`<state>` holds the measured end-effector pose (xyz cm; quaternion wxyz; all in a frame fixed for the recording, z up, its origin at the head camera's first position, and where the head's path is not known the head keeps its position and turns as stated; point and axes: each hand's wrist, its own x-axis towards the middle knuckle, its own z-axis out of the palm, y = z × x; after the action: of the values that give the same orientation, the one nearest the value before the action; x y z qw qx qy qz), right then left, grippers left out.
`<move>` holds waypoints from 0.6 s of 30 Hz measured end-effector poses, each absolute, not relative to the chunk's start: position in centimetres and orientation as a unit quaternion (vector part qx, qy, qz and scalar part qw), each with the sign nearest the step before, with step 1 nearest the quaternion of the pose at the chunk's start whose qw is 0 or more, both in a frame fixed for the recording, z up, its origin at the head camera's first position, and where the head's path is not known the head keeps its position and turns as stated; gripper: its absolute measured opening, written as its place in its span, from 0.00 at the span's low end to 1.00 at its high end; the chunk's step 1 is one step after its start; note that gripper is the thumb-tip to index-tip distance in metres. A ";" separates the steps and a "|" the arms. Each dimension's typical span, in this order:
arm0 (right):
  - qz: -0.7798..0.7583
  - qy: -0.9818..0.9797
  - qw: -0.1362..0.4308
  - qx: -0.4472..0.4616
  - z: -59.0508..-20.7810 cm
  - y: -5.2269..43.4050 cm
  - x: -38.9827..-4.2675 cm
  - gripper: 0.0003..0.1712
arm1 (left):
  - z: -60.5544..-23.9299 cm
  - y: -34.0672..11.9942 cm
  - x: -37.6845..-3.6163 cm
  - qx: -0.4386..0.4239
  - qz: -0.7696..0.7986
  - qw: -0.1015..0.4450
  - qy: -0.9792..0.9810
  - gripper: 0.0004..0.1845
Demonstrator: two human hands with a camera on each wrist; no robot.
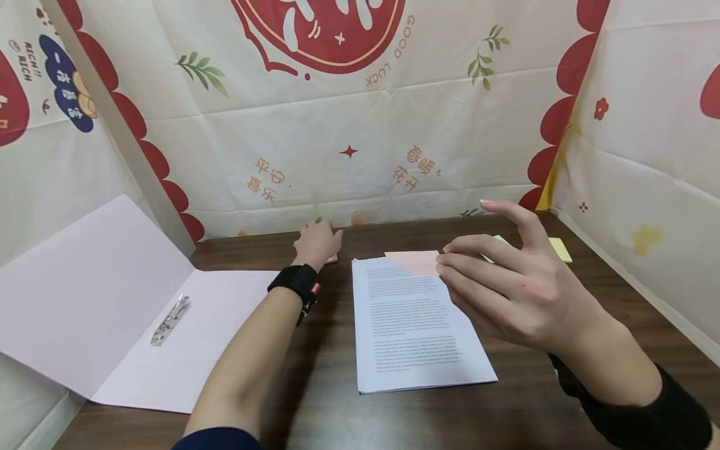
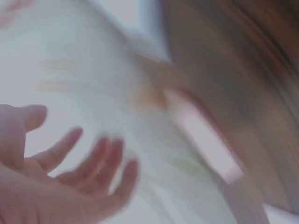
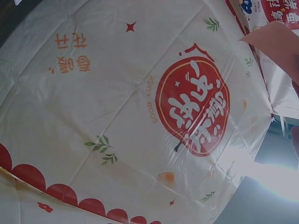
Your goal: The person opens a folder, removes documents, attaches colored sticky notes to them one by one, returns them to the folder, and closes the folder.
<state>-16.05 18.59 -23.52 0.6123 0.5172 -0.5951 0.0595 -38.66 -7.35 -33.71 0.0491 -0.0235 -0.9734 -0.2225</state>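
Observation:
My right hand (image 1: 457, 262) pinches a pink sticky note (image 1: 415, 261) by its right end, just above the top edge of a stack of printed sheets (image 1: 413, 325); its index finger sticks up. The same pink sticky note (image 3: 280, 44) shows at the top right of the right wrist view. Stretched toward the back of the table, my left hand (image 1: 317, 242) hovers at a small pale pad (image 1: 332, 258) by the cloth wall. In the blurred left wrist view, the left hand (image 2: 70, 168) has its fingers spread and holds nothing.
An open pink folder (image 1: 112, 300) with a metal clip (image 1: 170, 320) lies at the left, half leaning on the side wall. Yellow sticky notes (image 1: 560, 249) lie at the back right. Printed cloth walls (image 1: 360, 156) enclose the dark wooden table (image 1: 315, 387) on three sides.

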 end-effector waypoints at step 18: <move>-0.002 -0.662 0.529 0.530 -24.9 19.1 -16.9 0.15 | -26.7 -5.3 -22.4 -0.245 -0.630 -0.074 -0.734 0.08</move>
<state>-16.94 19.07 -24.85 0.5293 0.5303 -0.6623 -0.0019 -22.40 -5.28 -26.70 -0.0745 -0.2447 -0.7337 -0.6295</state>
